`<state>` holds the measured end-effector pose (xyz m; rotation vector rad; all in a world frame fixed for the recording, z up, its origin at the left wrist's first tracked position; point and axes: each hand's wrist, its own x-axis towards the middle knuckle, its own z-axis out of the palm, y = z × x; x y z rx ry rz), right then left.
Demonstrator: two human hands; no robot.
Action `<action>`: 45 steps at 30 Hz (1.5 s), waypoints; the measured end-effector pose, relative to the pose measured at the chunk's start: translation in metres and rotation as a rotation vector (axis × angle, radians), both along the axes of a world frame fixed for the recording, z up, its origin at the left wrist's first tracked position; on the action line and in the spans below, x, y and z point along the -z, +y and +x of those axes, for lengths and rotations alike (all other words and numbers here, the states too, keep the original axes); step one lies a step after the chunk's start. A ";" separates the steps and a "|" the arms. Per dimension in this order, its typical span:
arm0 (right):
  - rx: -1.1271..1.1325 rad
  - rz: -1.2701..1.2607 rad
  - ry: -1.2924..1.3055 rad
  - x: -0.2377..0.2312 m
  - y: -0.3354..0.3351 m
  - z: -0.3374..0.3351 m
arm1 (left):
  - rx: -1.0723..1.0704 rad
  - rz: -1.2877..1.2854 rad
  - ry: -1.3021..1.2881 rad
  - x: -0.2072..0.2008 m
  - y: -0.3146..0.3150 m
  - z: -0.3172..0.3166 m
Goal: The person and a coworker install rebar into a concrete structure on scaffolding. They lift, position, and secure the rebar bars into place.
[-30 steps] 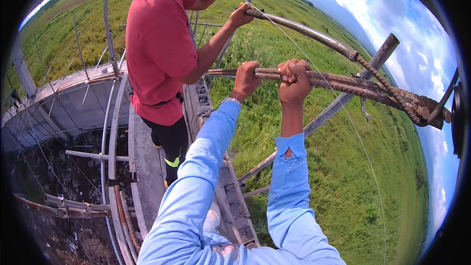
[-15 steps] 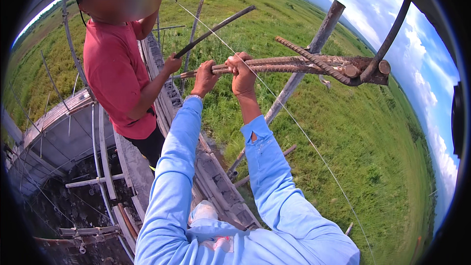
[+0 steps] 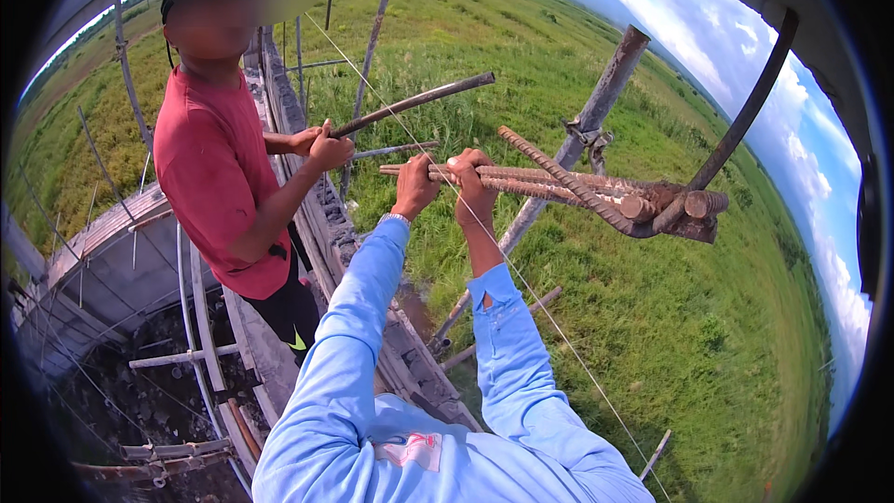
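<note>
Both my arms, in light blue sleeves, reach out over the wall's edge. My left hand (image 3: 415,188) is closed around the handle end of a rusty rebar bender (image 3: 559,188), welded from ribbed bars. Just beyond it, my right hand (image 3: 473,188) grips the same handle. At its far end, the bender's welded head meets a dark steel bar (image 3: 752,98) that slopes down from the concrete overhead. A ribbed piece of rebar (image 3: 559,170) rises at a slant from the head. A thin string (image 3: 549,312) crosses in front of my hands.
On the left, a co-worker in a red shirt (image 3: 209,168) holds a dark metal pipe (image 3: 419,102) near my hands. A slanting pole (image 3: 610,79) stands behind the bender. Concrete block wall (image 3: 424,359) runs below; scaffold pipes (image 3: 193,354) stand lower left. Grass (image 3: 689,345) lies far below.
My hands and the bender's handle have moved lower in the view, still gripping. The co-worker's raised hand has come down, so both their hands are on the pipe.
</note>
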<state>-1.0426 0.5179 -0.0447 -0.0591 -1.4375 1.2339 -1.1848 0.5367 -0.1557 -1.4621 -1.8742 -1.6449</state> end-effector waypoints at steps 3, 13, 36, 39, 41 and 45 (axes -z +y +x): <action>-0.064 -0.015 0.024 0.001 0.002 0.009 | 0.034 -0.022 -0.007 0.003 0.009 0.007; -0.041 -0.098 0.035 -0.003 -0.001 0.013 | 0.106 -0.050 -0.028 -0.004 0.005 0.016; -0.173 -0.160 0.006 -0.014 -0.018 -0.023 | 0.067 0.076 0.061 -0.041 -0.035 -0.020; -0.134 -0.127 0.020 -0.016 -0.021 -0.030 | 0.012 0.095 0.072 -0.044 -0.039 -0.024; -0.171 -0.132 -0.034 -0.017 -0.019 -0.028 | -0.039 0.105 0.068 -0.044 -0.038 -0.024; -0.163 -0.099 -0.092 -0.018 -0.020 -0.024 | -0.062 0.097 0.028 -0.030 -0.037 -0.033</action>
